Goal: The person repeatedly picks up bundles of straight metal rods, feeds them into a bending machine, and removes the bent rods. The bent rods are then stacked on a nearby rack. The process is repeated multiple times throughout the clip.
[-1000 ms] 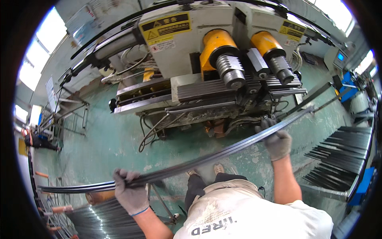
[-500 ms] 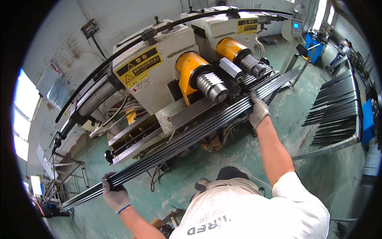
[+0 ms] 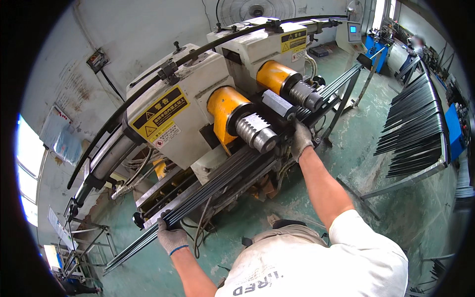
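A bundle of long, thin dark metal rods [image 3: 195, 193] slants from the lower left up to the right along the front of a white machine [image 3: 193, 74]. My left hand [image 3: 171, 236], in a grey knit glove, is closed around the bundle near its lower left part. Beside the machine's ridged metal rollers [image 3: 255, 129], my gloved right hand [image 3: 301, 139] is closed at the front edge of the rods, its fingertips partly hidden. The rods lie close against the machine's front, below two orange cylinders [image 3: 228, 105].
A rack [image 3: 440, 163] on the right holds many dark rods. A support stand [image 3: 346, 94] is beyond the machine, near a control box [image 3: 349, 32] with a lit screen. Another person [image 3: 415, 49] stands at the far right. A cable loop [image 3: 200, 232] hangs under the machine.
The rods have moved inward against the machine and now lie below the rollers. Both hands moved with them, the left one rightward and the right one slightly left. My view has shifted.
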Demonstrator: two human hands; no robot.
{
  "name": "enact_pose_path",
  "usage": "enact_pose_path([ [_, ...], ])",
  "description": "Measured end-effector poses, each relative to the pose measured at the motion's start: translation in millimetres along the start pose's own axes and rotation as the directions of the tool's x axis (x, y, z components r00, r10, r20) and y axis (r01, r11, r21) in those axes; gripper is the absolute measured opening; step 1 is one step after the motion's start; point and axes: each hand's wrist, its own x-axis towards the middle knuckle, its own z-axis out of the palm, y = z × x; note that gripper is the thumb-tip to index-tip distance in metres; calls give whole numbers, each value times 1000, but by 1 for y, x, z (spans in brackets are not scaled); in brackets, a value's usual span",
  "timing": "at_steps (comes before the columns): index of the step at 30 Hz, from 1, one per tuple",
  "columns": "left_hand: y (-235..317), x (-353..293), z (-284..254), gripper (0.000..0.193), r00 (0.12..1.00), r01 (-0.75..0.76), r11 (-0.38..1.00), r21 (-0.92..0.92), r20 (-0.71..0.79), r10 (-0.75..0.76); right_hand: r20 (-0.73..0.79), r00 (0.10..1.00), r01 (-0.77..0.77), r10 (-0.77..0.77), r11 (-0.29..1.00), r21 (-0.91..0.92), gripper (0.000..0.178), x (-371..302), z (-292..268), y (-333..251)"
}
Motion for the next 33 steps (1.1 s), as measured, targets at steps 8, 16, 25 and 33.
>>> enact_pose_path([
  [8, -33, 13, 22, 35, 993, 86, 996, -5, 78, -86, -151, 987, 30, -58, 983, -182, 26, 70, -8, 12],
  [16, 52, 69, -55, 31, 990, -37, 999, -26, 133, 40, -170, 984, 48, -51, 999, -25, 29, 40, 9, 8],
  [25, -45, 23, 6, 35, 980, 40, 997, -66, 197, -27, 19, 979, 203, -203, 969, -142, 49, 32, -31, 23],
  [33, -69, -17, 53, 33, 999, 50, 984, -168, -13, -53, 24, 995, 100, -97, 982, -163, 56, 19, -60, 19],
])
